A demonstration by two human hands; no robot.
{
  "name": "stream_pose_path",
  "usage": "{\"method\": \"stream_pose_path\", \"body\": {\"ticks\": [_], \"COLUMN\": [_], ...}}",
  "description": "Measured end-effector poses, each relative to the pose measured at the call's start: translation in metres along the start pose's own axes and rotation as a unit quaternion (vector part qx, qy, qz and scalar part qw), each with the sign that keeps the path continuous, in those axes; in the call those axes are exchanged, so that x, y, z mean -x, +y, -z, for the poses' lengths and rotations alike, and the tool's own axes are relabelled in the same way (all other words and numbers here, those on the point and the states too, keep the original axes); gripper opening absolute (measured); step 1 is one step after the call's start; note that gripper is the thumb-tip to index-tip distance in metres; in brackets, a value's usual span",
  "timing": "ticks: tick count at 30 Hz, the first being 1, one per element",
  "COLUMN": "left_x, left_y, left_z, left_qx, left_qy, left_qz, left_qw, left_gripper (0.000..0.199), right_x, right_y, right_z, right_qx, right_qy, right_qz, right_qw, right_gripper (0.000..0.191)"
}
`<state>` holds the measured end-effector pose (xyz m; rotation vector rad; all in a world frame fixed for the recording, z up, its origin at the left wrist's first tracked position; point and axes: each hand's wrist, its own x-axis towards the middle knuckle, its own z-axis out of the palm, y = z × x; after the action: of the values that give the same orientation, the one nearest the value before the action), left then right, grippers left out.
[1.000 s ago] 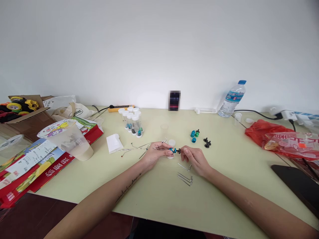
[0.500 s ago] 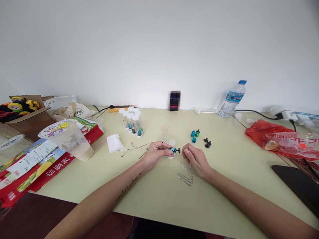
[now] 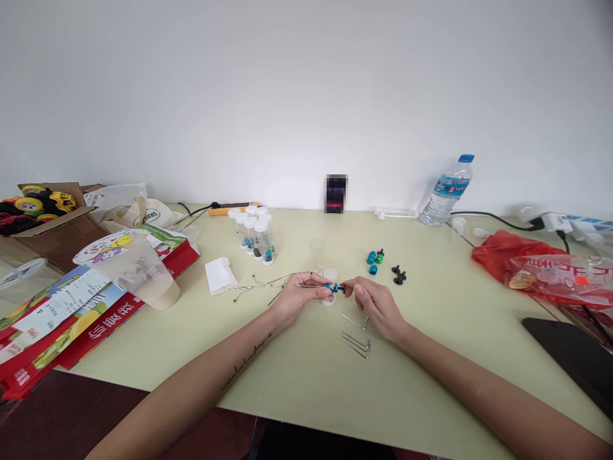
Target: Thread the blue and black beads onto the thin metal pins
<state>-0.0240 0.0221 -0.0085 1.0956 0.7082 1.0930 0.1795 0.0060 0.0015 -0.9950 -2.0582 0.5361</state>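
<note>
Two hands: left fingers pinch a shiny blue-black fitting; right fingers curl.

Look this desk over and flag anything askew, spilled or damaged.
The water bottle and drink cup seem to lean outward, though the wide lens may cause that. Thin metal pieces lie scattered beside the left hand, unlike the neatly grouped tubes. I see no spill or damage.

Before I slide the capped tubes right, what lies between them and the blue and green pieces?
In the head view, a clear cylinder stands between the capped tubes and the blue and green pieces; a white disc lies slightly nearer the camera.
</note>
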Motion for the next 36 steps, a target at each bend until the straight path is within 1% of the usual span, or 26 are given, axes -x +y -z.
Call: {"method": "stream_pose_path", "body": {"ticks": [4, 8, 13, 16, 20, 23, 26, 29, 33, 36], "left_x": [0.0007, 0.0002, -0.0006, 0.0003, 0.0014, 0.0012, 0.0007, 0.0010, 0.0018, 0.0018], "left_y": [0.0016, 0.0011, -0.0002, 0.0001, 0.0003, 0.0003, 0.0007, 0.0010, 0.0011, 0.0019], "left_z": [-0.0005, -0.0001, 0.0005, -0.0004, -0.0011, -0.0005, 0.0001, -0.0003, -0.0013, -0.0014], "left_qx": [0.004, 0.003, 0.004, -0.009, -0.021, -0.015, -0.008, -0.008, -0.009, -0.007], "left_qy": [-0.003, 0.002, 0.003, -0.005, -0.016, -0.016, -0.017, -0.017, -0.025, -0.023], "left_qz": [-0.001, 0.002, -0.001, 0.001, 0.008, 0.007, 0.004, 0.006, 0.014, 0.014], "left_qw": [1.000, 1.000, 1.000, 1.000, 1.000, 1.000, 1.000, 1.000, 1.000, 1.000], "left_gripper": [0.026, 0.026, 0.026, 0.026, 0.027, 0.027, 0.025, 0.026, 0.028, 0.027], "right_x": [-0.0001, 0.0000, -0.0003, -0.0010, -0.0024, -0.0034, -0.0039, -0.0040, -0.0037, -0.0036], "right_y": [0.0003, 0.0014, 0.0016, 0.0010, 0.0008, 0.0010, 0.0013, 0.0012, 0.0003, 0.0000], "right_z": [0.0001, 0.0001, 0.0007, 0.0013, -0.0002, -0.0027, -0.0044, -0.0038, -0.0023, -0.0026], "right_qx": [0.009, 0.008, 0.003, 0.006, 0.028, 0.046, 0.031, 0.023, 0.033, 0.032], "right_qy": [0.008, -0.005, 0.003, -0.007, -0.027, -0.040, -0.030, -0.035, -0.060, -0.047], "right_qz": [0.003, 0.020, 0.019, 0.022, 0.000, -0.012, -0.012, -0.015, -0.022, -0.013], "right_qw": [1.000, 1.000, 1.000, 1.000, 0.999, 0.998, 0.999, 0.999, 0.997, 0.998], "right_gripper": [0.040, 0.040, 0.036, 0.038, 0.042, 0.035, 0.023, 0.021, 0.029, 0.023]}}
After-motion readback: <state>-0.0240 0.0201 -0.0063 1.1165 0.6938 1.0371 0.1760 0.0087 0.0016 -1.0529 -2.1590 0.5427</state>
